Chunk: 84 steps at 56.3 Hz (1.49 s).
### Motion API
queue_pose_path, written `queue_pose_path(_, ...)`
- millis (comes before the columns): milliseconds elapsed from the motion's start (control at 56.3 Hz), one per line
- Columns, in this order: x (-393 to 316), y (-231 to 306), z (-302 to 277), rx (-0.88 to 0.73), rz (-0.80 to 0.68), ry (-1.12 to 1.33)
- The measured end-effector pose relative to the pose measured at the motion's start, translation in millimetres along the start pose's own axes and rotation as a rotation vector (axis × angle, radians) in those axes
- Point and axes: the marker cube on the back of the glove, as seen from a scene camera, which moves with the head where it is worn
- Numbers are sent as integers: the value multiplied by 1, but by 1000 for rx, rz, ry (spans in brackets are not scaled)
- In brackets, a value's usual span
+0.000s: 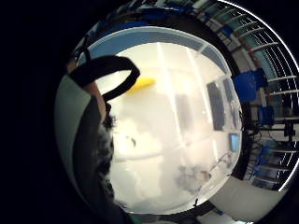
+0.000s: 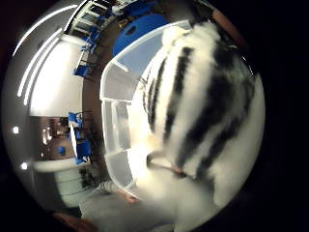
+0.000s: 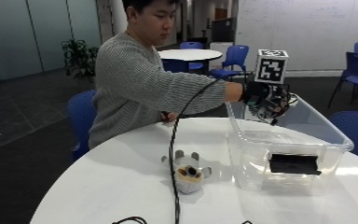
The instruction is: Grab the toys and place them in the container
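From the outside view, a person in a grey sweater sits at a round white table (image 3: pixel 104 186) and reaches the gloved right hand (image 3: pixel 263 100) out over the open top of a clear plastic container (image 3: pixel 291 140). A black-and-white striped plush toy (image 3: pixel 271 111) shows among the fingers, which curl round it above the container's rim. A second toy, a small grey plush animal (image 3: pixel 187 171), lies on the table beside the container, well apart from the fingers and lower than the hand. A black label sits on the container's near wall.

In the thumb-side palm view, the striped toy (image 2: pixel 203 96) fills much of the picture, pressed close to the palm, with the container's pale walls (image 2: pixel 116 111) just past it.

In the little-finger-side palm view, the inside of the container (image 1: pixel 177 140) lies beneath the hand, and a yellow thing (image 1: pixel 140 84) rests on its floor, near the black strap and clear of the fingers. A bit of the striped toy (image 1: pixel 105 149) shows at the glove's edge.
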Motion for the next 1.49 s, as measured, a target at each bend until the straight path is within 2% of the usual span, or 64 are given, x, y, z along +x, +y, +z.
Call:
queue_pose_path(178,6,11,3,-140,-21,31)
queue_pose_path(480,25,49,-23,-74,-38,-10)
queue_pose_path(676,68,114,-45,-37,-61,-118)
queue_pose_path(800,122,187,-47,13,-73,-78)
queue_pose_path(889,169,228,-36,46,63,17)
queue_pose_path(942,197,244,-32,37,177,-9)
queue_pose_path(996,215,257,-25,24,231,-26)
queue_pose_path(1262,234,260,11,-9,272,7)
queue_pose_path(1493,241,246,103,-157,328,-1)
